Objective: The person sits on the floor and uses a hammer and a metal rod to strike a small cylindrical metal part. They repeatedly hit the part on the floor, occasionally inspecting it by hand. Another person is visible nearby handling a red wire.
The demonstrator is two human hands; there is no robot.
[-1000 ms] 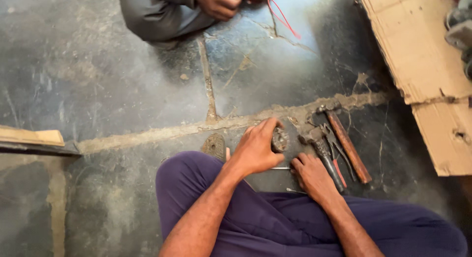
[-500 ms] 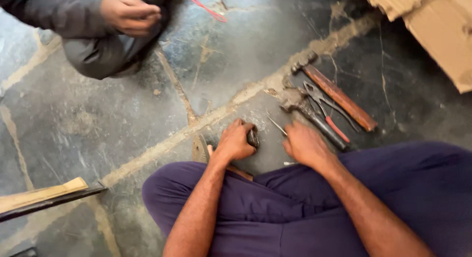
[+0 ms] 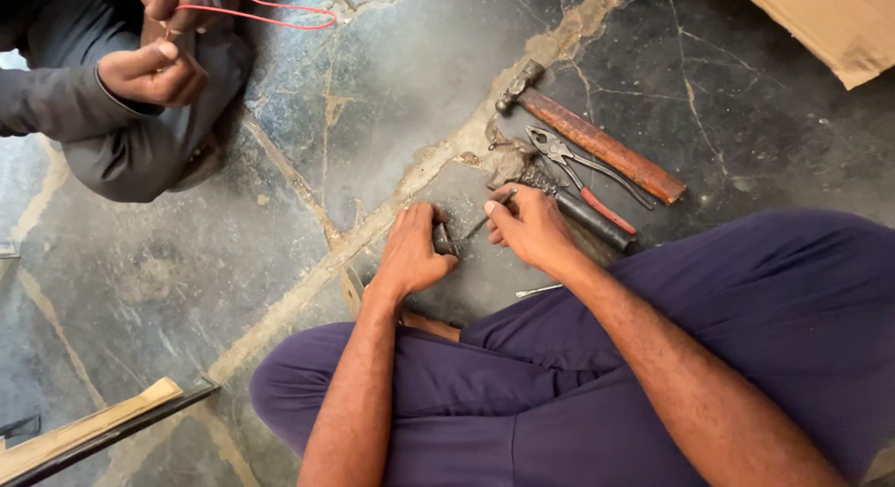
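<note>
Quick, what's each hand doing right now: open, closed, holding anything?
Left hand: closed around a small dark metal part on the stone floor.
Right hand: closed, pinching a thin metal rod against that part.

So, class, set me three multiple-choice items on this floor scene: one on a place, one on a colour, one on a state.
1. Where does the hammer lie?
A. on the stone floor
B. on the cardboard
C. in a lap

2. What colour is the wire that the other person holds?
A. blue
B. red
C. green

3. What is the left hand doing?
A. lying open and empty
B. closed on a small dark part
C. raised in the air

A: it rests on the stone beside the pliers.
B: the loop is red.
B: its fingers curl round the part.
</note>
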